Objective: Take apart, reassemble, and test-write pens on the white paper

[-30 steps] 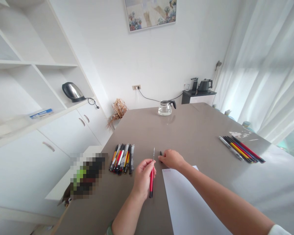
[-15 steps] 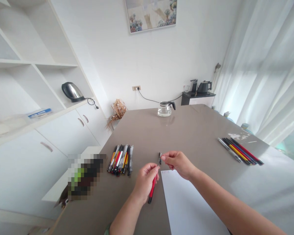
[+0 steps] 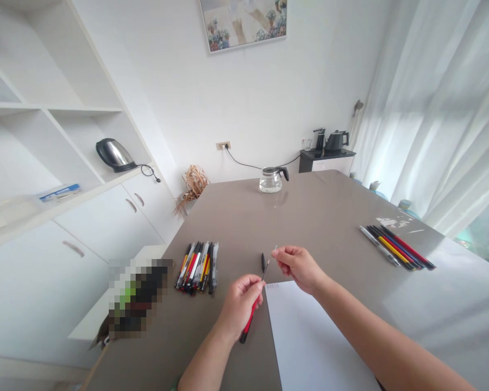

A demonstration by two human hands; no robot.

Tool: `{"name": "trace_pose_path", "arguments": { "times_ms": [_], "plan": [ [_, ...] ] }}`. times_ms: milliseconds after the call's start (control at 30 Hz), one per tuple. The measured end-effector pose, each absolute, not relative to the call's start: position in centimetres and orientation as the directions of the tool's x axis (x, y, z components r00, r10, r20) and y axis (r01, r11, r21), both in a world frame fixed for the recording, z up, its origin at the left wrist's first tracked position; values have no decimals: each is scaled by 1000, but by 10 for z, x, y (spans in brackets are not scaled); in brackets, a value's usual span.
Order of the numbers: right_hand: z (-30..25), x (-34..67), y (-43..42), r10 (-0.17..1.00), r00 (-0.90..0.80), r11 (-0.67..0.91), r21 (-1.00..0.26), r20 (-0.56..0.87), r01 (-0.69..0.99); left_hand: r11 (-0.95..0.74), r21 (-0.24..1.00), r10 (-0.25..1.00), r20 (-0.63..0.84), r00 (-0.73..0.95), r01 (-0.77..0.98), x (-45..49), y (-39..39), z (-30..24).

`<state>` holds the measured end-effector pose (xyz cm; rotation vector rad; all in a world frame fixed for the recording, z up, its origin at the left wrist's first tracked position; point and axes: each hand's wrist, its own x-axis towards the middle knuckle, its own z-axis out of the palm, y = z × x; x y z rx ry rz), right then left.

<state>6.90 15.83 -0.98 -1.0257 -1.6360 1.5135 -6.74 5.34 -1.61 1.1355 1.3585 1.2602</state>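
Observation:
My left hand is closed around a red pen, tilted, its black end down toward me. A thin refill sticks out of the pen's upper end. Just to the right, my right hand pinches thumb and forefinger together above the top of the paper. A tiny pale sliver shows at those fingertips, too small to name. On the table behind the refill lies a small black pen part. The white sheet of paper has small reddish marks along its upper left edge and lies under my right forearm.
A bundle of several pens lies at left on the brown table. Several more pens lie at right. A glass pot stands at the far edge. A white cabinet runs along the left.
My right hand has lifted slightly away from the refill tip, a tiny pale sliver now showing at its fingertips. My left hand still holds the red pen. The view has shifted slightly.

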Motion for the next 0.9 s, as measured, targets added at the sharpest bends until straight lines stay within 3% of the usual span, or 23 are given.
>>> {"name": "trace_pose_path", "arguments": {
  "times_ms": [133, 300, 567, 900],
  "plan": [
    [-16, 78, 174, 944, -329, 175, -817, -19, 550, 54, 998, 983, -57, -174, -24, -65, 53, -15],
    [-30, 74, 175, 960, -280, 209, -625, -17, 752, 66, 997, 976, -75, -205, -48, -65, 53, -15],
    [-33, 59, 166, 952, -306, 278, -383, -14, 881, 68, 997, 975, -76, -209, -45, -65, 53, -15],
    [-29, 62, 167, 947, -317, 288, -311, -46, 906, 67, 997, 977, -75, -199, -46, -64, 53, -15]
  ]
}}
